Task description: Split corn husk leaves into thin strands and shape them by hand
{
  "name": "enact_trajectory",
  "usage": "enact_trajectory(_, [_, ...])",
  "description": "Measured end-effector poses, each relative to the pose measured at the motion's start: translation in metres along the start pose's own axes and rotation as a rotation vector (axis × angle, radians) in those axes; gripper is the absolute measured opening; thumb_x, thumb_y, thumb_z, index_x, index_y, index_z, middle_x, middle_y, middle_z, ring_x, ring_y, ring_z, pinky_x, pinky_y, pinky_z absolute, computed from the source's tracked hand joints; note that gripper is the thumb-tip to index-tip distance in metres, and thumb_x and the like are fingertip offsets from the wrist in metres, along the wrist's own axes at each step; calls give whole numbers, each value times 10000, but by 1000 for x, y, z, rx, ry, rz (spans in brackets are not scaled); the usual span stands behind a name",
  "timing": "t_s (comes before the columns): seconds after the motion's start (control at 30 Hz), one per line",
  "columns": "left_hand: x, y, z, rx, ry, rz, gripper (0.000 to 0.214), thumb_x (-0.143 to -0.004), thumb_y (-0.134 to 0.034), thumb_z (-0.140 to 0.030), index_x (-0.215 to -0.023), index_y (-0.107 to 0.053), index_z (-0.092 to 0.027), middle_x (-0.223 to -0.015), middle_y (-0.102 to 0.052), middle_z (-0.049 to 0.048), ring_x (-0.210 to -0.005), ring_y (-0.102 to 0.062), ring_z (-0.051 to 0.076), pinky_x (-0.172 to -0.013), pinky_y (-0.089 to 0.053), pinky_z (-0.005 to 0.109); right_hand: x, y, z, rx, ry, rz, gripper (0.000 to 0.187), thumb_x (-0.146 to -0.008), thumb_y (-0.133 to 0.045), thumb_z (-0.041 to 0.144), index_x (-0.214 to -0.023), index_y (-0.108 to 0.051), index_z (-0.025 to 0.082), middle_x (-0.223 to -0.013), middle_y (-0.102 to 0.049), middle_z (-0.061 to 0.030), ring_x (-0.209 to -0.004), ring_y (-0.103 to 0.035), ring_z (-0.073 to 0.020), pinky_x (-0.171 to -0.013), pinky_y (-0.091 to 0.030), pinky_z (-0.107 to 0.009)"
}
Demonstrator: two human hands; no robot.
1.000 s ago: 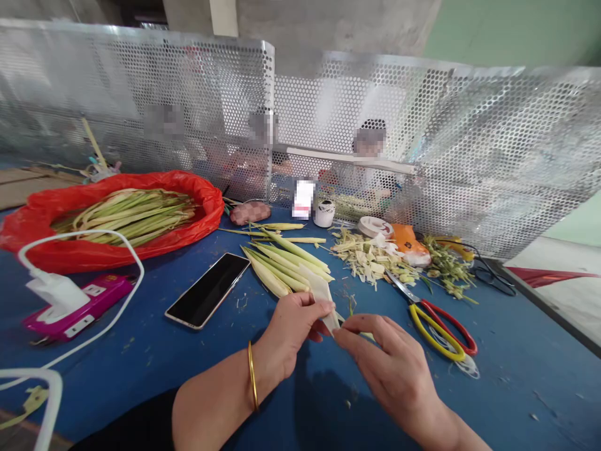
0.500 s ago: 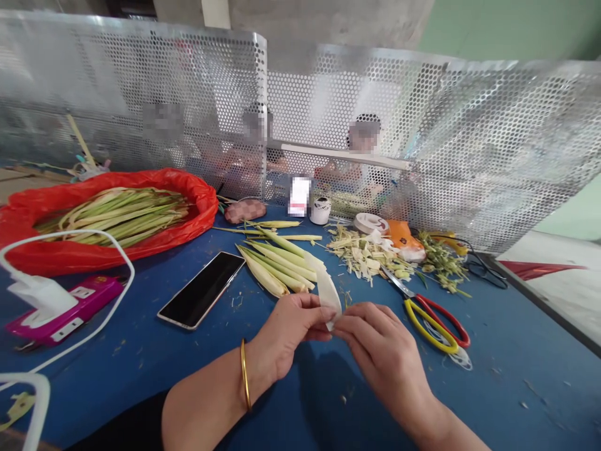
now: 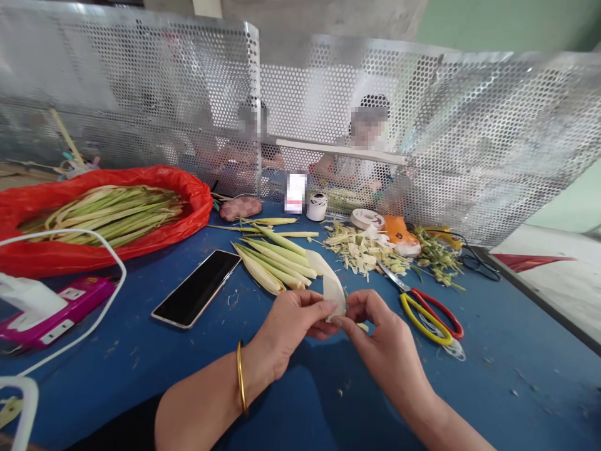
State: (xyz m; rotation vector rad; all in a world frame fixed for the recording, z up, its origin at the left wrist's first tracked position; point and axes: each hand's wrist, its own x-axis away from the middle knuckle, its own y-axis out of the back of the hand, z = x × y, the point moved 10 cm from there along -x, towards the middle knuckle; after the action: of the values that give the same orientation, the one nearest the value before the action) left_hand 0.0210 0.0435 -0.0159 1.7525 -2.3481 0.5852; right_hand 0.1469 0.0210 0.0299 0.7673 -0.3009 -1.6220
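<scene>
My left hand [image 3: 300, 316], with a gold bangle on its wrist, pinches a pale, curved strip of leaf [image 3: 332, 289] between thumb and fingers. The strip stands up from my fingertips and arches to the left at its top. At its lower end, the thumb and fingers of my right hand [image 3: 382, 332] close on the edge. A small pale scrap [image 3: 362, 327] shows by my right fingers; whether they hold it I cannot tell. Just behind my hands lie several pale green leafy stalks [image 3: 277, 260]. Scissors [image 3: 429, 313] with one yellow and one red handle rest to the right.
A black-screened phone [image 3: 197, 289] lies left of the stalks. Further left are a red bag [image 3: 197, 210] of long green leaves and a purple power strip [image 3: 70, 310] with a white cable. Plant scraps [image 3: 354, 247] and a tape roll [image 3: 367, 218] lie behind, before a perforated metal screen [image 3: 300, 94].
My right fingers have bent and lifted slightly around the strip's lower end, and a small pale scrap now shows beside them. The whole view has shifted a little.
</scene>
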Motion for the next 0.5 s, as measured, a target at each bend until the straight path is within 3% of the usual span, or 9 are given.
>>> enact_trajectory(0.17, [-3, 0, 1, -12, -10, 14, 169, -652, -739, -235, -767, -679, -127, -682, -690, 27, -610, -647, 125, -601, -482, 215, 0, 0, -7, -47, -35, -4, 131, -808, -611, 271, -878, -509, 229, -639, -574, 46, -589, -571, -145, -582, -453, -248])
enact_trajectory(0.3, [-4, 3, 3, 3, 2, -6, 176, -661, -720, -251, -759, -657, -118, -631, -646, 11, -540, -597, 96, -498, -413, 181, -1, 3, -3, -50, 8, -27, 145, -807, -635, 264, -797, -495, 227, -651, -565, 37, -586, -551, -138, -558, -447, -241])
enact_trajectory(0.5, [-4, 8, 2, 39, -17, -38, 203, -625, -728, -261, -738, -642, -116, -544, -524, -52, -398, -411, 24, -383, -193, 163, 15, 9, 49, 221, 509, -139, 85, -858, -576, 151, -853, -606, 231, -846, -604, -42, -722, -589, -167, -648, -459, -275])
